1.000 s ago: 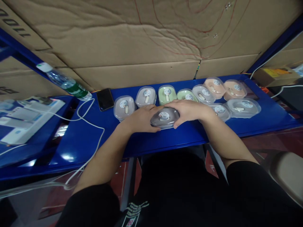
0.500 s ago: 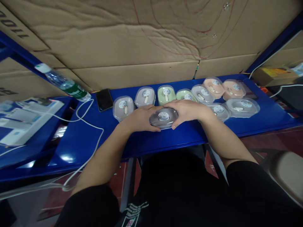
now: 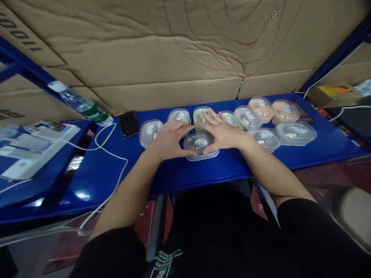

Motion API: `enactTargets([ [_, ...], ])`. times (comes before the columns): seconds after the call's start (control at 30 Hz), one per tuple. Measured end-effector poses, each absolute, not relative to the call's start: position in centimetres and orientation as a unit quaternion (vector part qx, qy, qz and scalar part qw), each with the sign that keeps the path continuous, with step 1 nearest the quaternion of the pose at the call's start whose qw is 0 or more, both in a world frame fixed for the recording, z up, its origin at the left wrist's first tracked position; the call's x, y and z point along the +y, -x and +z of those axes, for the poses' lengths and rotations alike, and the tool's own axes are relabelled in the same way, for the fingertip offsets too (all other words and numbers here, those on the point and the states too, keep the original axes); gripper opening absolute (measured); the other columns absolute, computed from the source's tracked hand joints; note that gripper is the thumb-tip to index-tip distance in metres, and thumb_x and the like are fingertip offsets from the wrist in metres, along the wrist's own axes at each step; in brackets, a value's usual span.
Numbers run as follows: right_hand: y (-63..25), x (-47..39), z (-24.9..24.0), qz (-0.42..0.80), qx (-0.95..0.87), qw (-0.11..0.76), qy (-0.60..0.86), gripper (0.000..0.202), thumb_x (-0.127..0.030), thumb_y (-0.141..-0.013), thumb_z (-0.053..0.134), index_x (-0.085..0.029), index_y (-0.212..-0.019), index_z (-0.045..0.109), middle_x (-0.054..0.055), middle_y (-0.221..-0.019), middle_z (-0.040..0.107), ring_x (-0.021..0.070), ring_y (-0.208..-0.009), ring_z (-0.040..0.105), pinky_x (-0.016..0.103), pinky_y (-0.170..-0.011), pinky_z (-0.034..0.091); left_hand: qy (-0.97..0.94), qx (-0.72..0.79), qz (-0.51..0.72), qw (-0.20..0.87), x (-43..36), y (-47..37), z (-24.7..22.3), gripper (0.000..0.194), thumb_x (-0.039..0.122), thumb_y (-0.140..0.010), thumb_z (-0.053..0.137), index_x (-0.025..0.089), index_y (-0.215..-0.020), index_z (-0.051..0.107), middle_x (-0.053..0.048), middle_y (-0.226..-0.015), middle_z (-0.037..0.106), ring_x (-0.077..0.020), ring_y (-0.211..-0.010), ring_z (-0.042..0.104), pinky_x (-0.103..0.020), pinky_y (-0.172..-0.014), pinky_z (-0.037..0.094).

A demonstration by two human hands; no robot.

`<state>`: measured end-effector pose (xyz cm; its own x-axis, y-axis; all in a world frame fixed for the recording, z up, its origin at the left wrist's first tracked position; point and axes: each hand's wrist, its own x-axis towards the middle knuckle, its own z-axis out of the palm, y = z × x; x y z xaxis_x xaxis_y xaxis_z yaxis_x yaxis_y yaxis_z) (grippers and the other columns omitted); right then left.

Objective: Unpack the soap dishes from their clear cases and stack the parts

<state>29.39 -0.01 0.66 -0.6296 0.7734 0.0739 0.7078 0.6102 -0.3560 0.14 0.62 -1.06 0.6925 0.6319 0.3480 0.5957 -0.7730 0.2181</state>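
Note:
A dark grey lidded plastic container [image 3: 200,143] with a round white label lies on the blue table between my two hands. My left hand [image 3: 171,141] is at its left, fingers stretched out and the thumb at the container's near left edge. Spread fingers of my right hand [image 3: 225,133] reach over its far right side, the thumb resting on or just above the lid. Behind stand a pale green container [image 3: 199,115], partly covered by my right fingers, and another green one [image 3: 235,120]. A light grey container [image 3: 149,130] is close to my left hand.
More grey containers [image 3: 295,133] and peach ones [image 3: 285,111] stand at the right. A phone [image 3: 129,124], a water bottle [image 3: 84,106] and a white cable [image 3: 123,170] lie at the left. Cardboard [image 3: 145,58] walls the back of the table [image 3: 199,173].
Both hands have loosened from the dark grey container, which now lies flat on the table. My right fingers have spread and lifted away; my left fingers have straightened.

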Motion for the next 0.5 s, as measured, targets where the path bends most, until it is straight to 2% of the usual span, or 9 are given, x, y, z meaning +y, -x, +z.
enactTargets([
  [0.07,-29.2,0.1,0.5,0.169,-0.884,0.071,0.429,0.133,-0.085,-0.078,0.089,-0.021,-0.183,0.039,0.022,-0.195,0.013,0.0595,-0.179,0.007,0.086,-0.138,0.01,-0.906,0.367,0.208,0.013,0.8,0.1,-1.2,0.111,0.096,-0.077,0.083,0.029,-0.164,0.066,-0.019,-0.167,0.064,-0.05,-0.158,0.055,-0.069,-0.133,0.039],
  [0.13,-29.1,0.1,0.4,0.177,-0.882,0.053,0.434,0.131,-0.085,-0.08,0.087,-0.02,-0.183,0.04,0.022,-0.195,0.016,0.059,-0.179,0.01,0.085,-0.139,0.011,-0.896,0.406,0.179,0.004,1.0,0.2,-1.6,0.12,0.097,-0.079,0.081,0.026,-0.173,0.056,-0.022,-0.183,0.046,-0.0549,-0.171,0.036,-0.076,-0.138,0.025],
  [0.2,-29.0,0.0,0.4,0.173,-0.884,0.057,0.431,0.126,-0.086,-0.082,0.085,-0.021,-0.181,0.044,0.021,-0.194,0.022,0.0571,-0.178,0.015,0.082,-0.141,0.014,-0.89,0.437,0.131,0.02,1.1,0.3,-1.8,0.124,0.097,-0.085,0.074,0.021,-0.179,0.045,-0.027,-0.189,0.033,-0.0568,-0.175,0.026,-0.08,-0.138,0.019],
  [0.33,-28.9,-0.1,0.5,0.165,-0.886,0.061,0.43,0.121,-0.089,-0.085,0.081,-0.021,-0.179,0.048,0.02,-0.193,0.023,0.0554,-0.179,0.017,0.082,-0.141,0.016,-0.884,0.459,0.061,0.062,1.1,0.2,-1.5,0.123,0.097,-0.093,0.064,0.018,-0.183,0.036,-0.029,-0.19,0.025,-0.0553,-0.176,0.025,-0.08,-0.137,0.025],
  [0.5,-28.7,-0.3,0.9,0.174,-0.88,0.041,0.44,0.125,-0.093,-0.085,0.076,-0.019,-0.181,0.045,0.02,-0.193,0.019,0.0571,-0.179,0.013,0.085,-0.139,0.013,-0.878,0.472,0.033,0.071,0.7,-0.2,-0.6,0.117,0.093,-0.099,0.062,0.017,-0.184,0.035,-0.027,-0.192,0.021,-0.0514,-0.179,0.02,-0.073,-0.141,0.025],
])
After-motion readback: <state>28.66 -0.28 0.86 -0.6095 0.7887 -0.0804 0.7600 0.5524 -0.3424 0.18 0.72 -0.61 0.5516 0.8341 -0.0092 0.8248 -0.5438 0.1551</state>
